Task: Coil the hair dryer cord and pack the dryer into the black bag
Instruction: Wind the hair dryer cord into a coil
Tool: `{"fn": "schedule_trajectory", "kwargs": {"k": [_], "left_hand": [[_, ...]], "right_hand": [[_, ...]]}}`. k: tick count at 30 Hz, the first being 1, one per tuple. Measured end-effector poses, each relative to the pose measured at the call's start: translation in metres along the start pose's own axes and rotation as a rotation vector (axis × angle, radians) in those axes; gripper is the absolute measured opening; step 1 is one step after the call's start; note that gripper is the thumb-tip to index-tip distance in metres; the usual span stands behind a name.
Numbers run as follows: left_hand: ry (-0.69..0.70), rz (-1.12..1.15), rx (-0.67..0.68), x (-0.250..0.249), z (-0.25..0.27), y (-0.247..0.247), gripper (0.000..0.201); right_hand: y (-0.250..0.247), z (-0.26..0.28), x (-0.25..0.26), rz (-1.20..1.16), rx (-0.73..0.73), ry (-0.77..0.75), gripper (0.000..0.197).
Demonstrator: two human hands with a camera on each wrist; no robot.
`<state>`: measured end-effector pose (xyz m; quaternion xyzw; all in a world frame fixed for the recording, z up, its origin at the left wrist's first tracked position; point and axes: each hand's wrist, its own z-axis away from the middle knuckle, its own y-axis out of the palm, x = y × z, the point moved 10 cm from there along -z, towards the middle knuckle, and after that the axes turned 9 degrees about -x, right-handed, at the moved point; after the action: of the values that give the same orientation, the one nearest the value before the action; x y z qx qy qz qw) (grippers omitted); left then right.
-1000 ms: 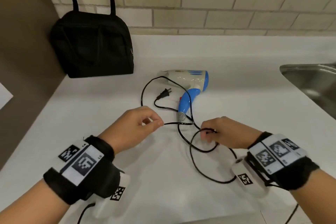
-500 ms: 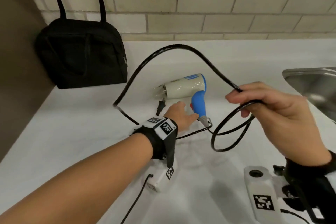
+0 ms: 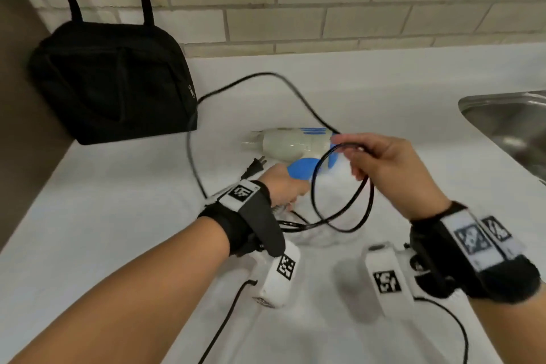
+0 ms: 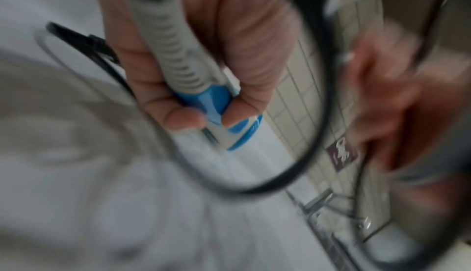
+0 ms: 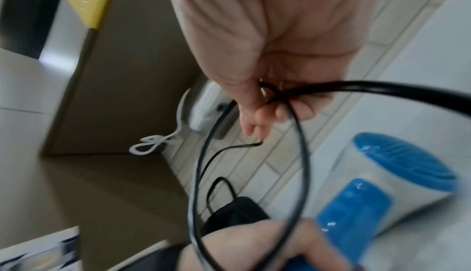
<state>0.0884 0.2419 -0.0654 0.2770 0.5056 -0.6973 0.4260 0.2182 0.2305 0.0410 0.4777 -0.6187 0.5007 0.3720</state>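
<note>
Black bag [image 3: 112,80] upright at rear left of surface [image 3: 384,91], sink [image 3: 508,124] right. Left hand [image 3: 282,186] clenched around hair dryer [image 3: 292,143] handle. Right hand [image 3: 390,165] raised, fingers [image 5: 265,114] pinching cord [image 3: 342,207] loops; plug [image 3: 254,165] lies beside dryer.

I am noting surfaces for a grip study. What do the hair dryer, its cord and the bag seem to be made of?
Hair dryer: looks like hard glossy plastic, white and blue, with highlights on the body.
Cord: probably rubber or vinyl sheathing, smooth black, bending in soft loops.
Black bag: seems a matte woven fabric, creased and without shine.
</note>
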Motion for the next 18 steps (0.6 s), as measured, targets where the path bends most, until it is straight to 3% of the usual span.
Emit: {"fn": "schedule_trajectory", "kwargs": {"k": [2,6,10,14,16,18], "left_hand": [[-0.051,0.079,0.002,0.004,0.007,-0.007,0.022],[-0.048,0.342,-0.008,-0.007,0.022,-0.021,0.005],[-0.046,0.712,-0.025,-0.022,0.03,-0.044,0.009],[0.026,0.943,-0.079,-0.035,0.036,-0.075,0.014],[0.084,0.972,-0.119,-0.042,0.039,-0.089,0.015],[0.134,0.969,-0.162,-0.048,0.042,-0.1,0.015]], "right_hand": [[-0.012,-0.014,-0.027,0.011,-0.086,0.089,0.028],[-0.018,-0.02,-0.074,0.102,-0.117,0.242,0.038],[-0.01,-0.011,-0.103,0.163,-0.051,0.336,0.045],[-0.002,0.001,-0.115,0.215,0.091,0.401,0.026],[0.001,0.008,-0.11,0.332,0.215,0.385,0.04],[0.0,0.012,-0.079,0.5,0.265,0.2,0.059]]}}
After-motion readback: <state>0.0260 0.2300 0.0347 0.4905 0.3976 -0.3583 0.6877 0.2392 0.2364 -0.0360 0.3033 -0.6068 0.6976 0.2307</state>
